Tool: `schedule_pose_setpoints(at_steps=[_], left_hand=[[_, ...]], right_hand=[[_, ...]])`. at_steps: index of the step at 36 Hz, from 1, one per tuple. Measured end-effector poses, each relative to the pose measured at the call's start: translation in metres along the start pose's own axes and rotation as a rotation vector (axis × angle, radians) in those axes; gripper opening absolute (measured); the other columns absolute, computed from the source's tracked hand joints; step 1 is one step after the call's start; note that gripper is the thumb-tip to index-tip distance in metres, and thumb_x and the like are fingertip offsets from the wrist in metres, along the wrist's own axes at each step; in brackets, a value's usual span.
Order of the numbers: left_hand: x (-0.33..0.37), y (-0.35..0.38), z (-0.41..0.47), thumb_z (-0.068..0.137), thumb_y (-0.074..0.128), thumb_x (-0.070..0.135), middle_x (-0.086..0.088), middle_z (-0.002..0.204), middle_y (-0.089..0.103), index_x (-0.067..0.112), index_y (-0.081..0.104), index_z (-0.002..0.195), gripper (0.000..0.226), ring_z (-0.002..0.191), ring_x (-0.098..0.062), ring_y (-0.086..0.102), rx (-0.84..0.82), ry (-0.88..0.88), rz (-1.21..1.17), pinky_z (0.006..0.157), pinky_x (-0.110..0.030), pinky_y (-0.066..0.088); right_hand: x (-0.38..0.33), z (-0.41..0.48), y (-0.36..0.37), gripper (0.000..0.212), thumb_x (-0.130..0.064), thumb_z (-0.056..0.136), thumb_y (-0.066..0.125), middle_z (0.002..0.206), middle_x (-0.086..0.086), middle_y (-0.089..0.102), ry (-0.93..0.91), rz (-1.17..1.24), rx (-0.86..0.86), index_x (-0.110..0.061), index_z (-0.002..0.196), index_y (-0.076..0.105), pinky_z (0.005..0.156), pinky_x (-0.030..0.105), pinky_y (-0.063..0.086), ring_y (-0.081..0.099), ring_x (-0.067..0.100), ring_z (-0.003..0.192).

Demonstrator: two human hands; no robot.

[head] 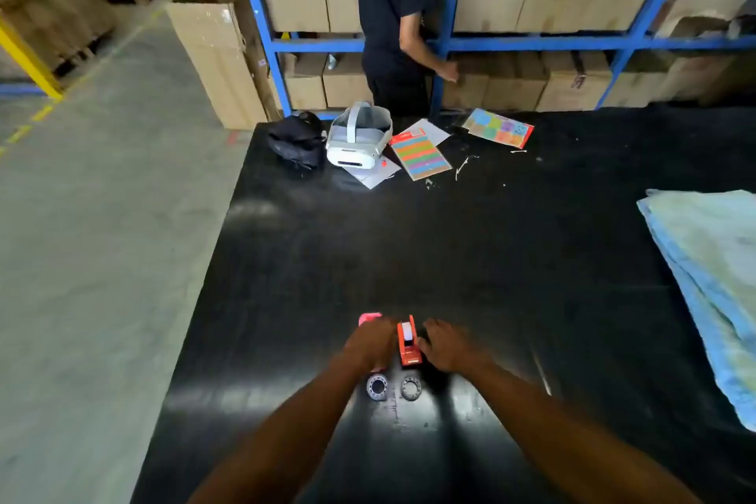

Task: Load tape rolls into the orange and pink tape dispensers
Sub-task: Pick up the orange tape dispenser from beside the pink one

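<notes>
We rest our left hand (370,344) curled over the pink dispenser (369,318) and our right hand (446,344), loosely bent and empty, beside the orange dispenser (408,342) between them, two tape rolls (376,387) lying just nearer us on the counter (491,258).

On the black table (491,258) we see our left hand (370,342) covering the pink dispenser (369,318), and our right hand (448,346) just beside the orange dispenser (408,342), which carries a white roll. Two tape rolls (376,387) (410,387) lie nearer us.
</notes>
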State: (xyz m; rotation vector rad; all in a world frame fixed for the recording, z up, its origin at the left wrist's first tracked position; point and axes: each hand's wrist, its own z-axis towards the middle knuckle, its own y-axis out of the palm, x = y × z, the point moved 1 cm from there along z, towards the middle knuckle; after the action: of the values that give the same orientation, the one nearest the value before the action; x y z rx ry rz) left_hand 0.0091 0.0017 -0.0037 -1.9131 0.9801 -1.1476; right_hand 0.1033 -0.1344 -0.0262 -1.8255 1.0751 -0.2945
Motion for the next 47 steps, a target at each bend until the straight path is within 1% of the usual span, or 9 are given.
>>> schedule_pose_setpoints(at_steps=[4, 9, 19, 23, 29, 33, 38, 43, 47], left_hand=[[-0.005, 0.018, 0.014, 0.102, 0.046, 0.010, -0.020, 0.131, 0.064, 0.002, 0.037, 0.150, 0.049, 0.117, -0.037, 0.062, -0.106, -0.085, -0.007, 0.100, -0.039, 0.042], [-0.004, 0.023, 0.020, 0.092, 0.063, 0.007, -0.020, 0.128, 0.066, 0.007, 0.025, 0.157, 0.075, 0.114, -0.037, 0.065, -0.132, -0.110, 0.015, 0.093, -0.040, 0.050], [-0.002, 0.020, 0.020, 0.105, 0.043, 0.017, -0.013, 0.107, 0.071, 0.015, 0.062, 0.116, 0.023, 0.100, -0.032, 0.066, -0.023, 0.003, -0.097, 0.101, -0.039, 0.042], [-0.001, 0.011, 0.019, 0.103, 0.042, 0.036, -0.014, 0.122, 0.068, 0.010, 0.064, 0.120, 0.038, 0.114, -0.033, 0.063, 0.039, -0.016, -0.136, 0.104, -0.039, 0.042], [-0.006, -0.011, 0.012, 0.090, 0.059, 0.057, -0.012, 0.113, 0.055, 0.013, 0.060, 0.105, 0.047, 0.104, -0.034, 0.058, 0.208, 0.005, 0.021, 0.086, -0.045, 0.049], [0.001, -0.029, -0.001, 0.091, 0.067, 0.044, -0.003, 0.104, 0.052, 0.017, 0.049, 0.107, 0.036, 0.091, -0.020, 0.054, 0.068, 0.060, -0.319, 0.083, -0.037, 0.046], [0.012, -0.050, -0.020, 0.102, 0.038, 0.058, -0.007, 0.119, 0.068, 0.020, 0.062, 0.118, 0.047, 0.110, -0.023, 0.063, -0.022, -0.038, -0.522, 0.097, -0.037, 0.047], [0.026, -0.061, -0.041, 0.104, 0.034, 0.058, -0.014, 0.095, 0.074, 0.009, 0.072, 0.109, 0.062, 0.077, -0.016, 0.068, -0.001, -0.026, -0.699, 0.073, -0.020, 0.053], [0.038, -0.064, -0.050, 0.101, 0.040, 0.054, -0.008, 0.077, 0.064, 0.001, 0.064, 0.102, 0.059, 0.063, -0.016, 0.058, 0.143, -0.032, -0.838, 0.067, -0.036, 0.049]], right_hand=[[0.001, 0.009, 0.011, 0.043, -0.044, 0.101, 0.040, 0.130, 0.017, 0.064, 0.015, 0.059, -0.024, -0.013, 0.123, 0.061, 0.100, 0.042, 0.048, 0.061, 0.036, 0.118], [-0.003, 0.011, 0.011, 0.041, -0.042, 0.102, 0.042, 0.134, 0.011, 0.063, 0.007, 0.099, -0.013, -0.018, 0.132, 0.057, 0.102, 0.040, 0.048, 0.061, 0.032, 0.119], [-0.002, 0.013, 0.007, 0.043, -0.046, 0.102, 0.041, 0.122, 0.014, 0.070, 0.013, 0.088, 0.088, -0.015, 0.120, 0.065, 0.090, 0.039, 0.049, 0.064, 0.037, 0.111], [0.004, 0.010, -0.003, 0.047, -0.053, 0.096, 0.047, 0.121, 0.017, 0.069, -0.031, 0.096, 0.045, -0.014, 0.117, 0.065, 0.089, 0.042, 0.051, 0.064, 0.040, 0.111], [0.001, -0.002, -0.036, 0.018, -0.022, 0.099, 0.048, 0.119, 0.016, 0.068, -0.196, 0.025, 0.021, -0.014, 0.109, 0.060, 0.085, 0.041, 0.047, 0.063, 0.039, 0.110], [-0.005, -0.014, -0.065, 0.016, -0.022, 0.097, 0.047, 0.108, 0.014, 0.070, -0.304, 0.020, 0.004, -0.017, 0.099, 0.061, 0.083, 0.041, 0.050, 0.065, 0.035, 0.101], [-0.024, -0.040, -0.102, 0.017, -0.014, 0.093, 0.057, 0.101, 0.011, 0.072, -0.417, 0.091, 0.079, -0.013, 0.099, 0.073, 0.081, 0.031, 0.047, 0.066, 0.023, 0.093], [-0.026, -0.055, -0.127, 0.015, -0.023, 0.089, 0.071, 0.098, 0.000, 0.074, -0.437, 0.300, 0.167, -0.016, 0.101, 0.074, 0.080, 0.025, 0.055, 0.069, 0.011, 0.089], [-0.023, -0.066, -0.130, 0.024, -0.023, 0.088, 0.076, 0.106, 0.004, 0.075, -0.379, 0.698, 0.120, -0.015, 0.110, 0.071, 0.084, 0.030, 0.060, 0.073, 0.018, 0.098]])
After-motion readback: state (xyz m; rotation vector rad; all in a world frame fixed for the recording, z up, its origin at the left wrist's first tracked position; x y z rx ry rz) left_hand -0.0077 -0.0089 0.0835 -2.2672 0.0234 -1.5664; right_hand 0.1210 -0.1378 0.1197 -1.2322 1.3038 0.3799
